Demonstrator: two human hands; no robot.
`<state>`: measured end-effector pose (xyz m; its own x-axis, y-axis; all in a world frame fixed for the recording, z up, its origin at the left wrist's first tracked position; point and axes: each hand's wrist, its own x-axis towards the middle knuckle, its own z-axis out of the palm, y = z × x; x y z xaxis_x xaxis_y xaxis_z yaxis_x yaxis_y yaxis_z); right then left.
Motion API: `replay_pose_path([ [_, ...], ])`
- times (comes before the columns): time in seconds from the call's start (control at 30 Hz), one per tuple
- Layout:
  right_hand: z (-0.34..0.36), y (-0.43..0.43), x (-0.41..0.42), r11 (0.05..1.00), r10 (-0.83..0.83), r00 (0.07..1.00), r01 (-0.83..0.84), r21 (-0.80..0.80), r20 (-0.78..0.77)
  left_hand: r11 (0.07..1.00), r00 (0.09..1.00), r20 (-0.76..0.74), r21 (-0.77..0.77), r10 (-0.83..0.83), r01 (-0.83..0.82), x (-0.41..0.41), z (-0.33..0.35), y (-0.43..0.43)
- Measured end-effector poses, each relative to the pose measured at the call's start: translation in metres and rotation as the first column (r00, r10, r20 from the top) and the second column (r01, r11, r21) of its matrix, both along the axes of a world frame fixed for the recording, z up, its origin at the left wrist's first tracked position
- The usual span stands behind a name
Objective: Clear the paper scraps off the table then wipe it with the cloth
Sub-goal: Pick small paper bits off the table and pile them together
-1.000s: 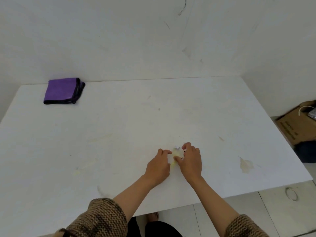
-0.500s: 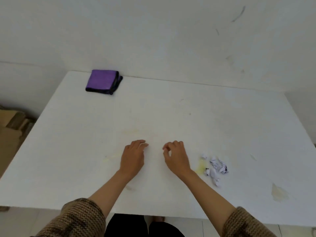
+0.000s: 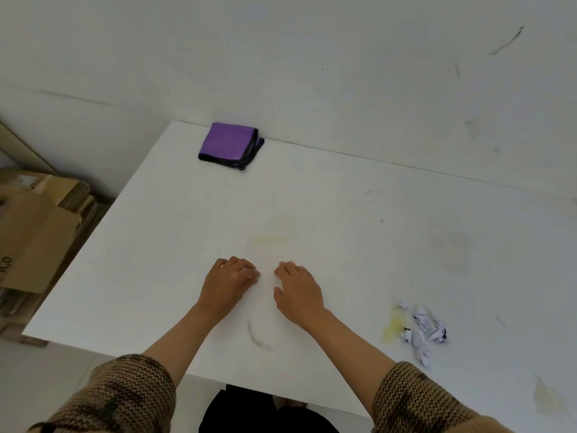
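Both hands lie palms down on the white table (image 3: pixel 150 245) at centre frame, a small gap between them. The left hand (image 3: pixel 229 281) and the right hand (image 3: pixel 298 287) have loosely bent fingers and, as far as can be seen, hold nothing. The paper scraps (image 3: pixel 426 331) sit in a small crumpled heap at lower right, well apart from the right hand and just beside a yellowish stain (image 3: pixel 394 327). The folded purple cloth (image 3: pixel 229 144) waits at the table's far edge, upper centre-left, against the wall.

The scraps are not yet off the table, so clearing comes first. It seems best to cup one hand behind the heap and close the other over it — the pieces look light and likely to scatter if swept fast. Gather them in one go and check for stray bits near the table's edge. Leave the cloth alone until the heap is gone, or the wipe will only push paper around.
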<state>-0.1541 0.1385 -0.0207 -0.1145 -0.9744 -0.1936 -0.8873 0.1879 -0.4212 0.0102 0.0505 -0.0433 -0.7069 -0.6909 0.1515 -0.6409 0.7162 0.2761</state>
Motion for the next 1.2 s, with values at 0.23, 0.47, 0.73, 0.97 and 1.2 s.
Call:
replay_pose_path([
  [0.23,0.000,0.003,-0.006,1.000,0.007,0.999,-0.008,0.019,0.051,0.998,0.998,0.065,-0.049,-0.027,0.030,-0.010,0.003,-0.008],
  [0.47,-0.003,0.006,-0.017,0.999,0.016,0.988,-0.024,0.046,0.157,0.996,0.996,0.092,-0.088,-0.010,0.018,-0.002,-0.001,-0.001],
  [0.73,0.008,0.009,-0.019,0.974,-0.215,0.773,0.219,0.067,0.597,0.996,0.991,-0.127,-0.068,0.045,-0.054,0.010,0.006,0.005],
  [0.97,0.027,0.017,-0.014,0.942,-0.237,0.558,0.332,0.049,0.795,0.993,0.917,-0.399,0.113,0.017,0.031,-0.060,0.061,0.032],
  [1.2,0.049,0.046,-0.046,0.696,-0.381,0.297,0.715,0.061,0.876,0.889,0.851,-0.494,0.451,0.180,0.073,-0.133,0.079,0.054],
])
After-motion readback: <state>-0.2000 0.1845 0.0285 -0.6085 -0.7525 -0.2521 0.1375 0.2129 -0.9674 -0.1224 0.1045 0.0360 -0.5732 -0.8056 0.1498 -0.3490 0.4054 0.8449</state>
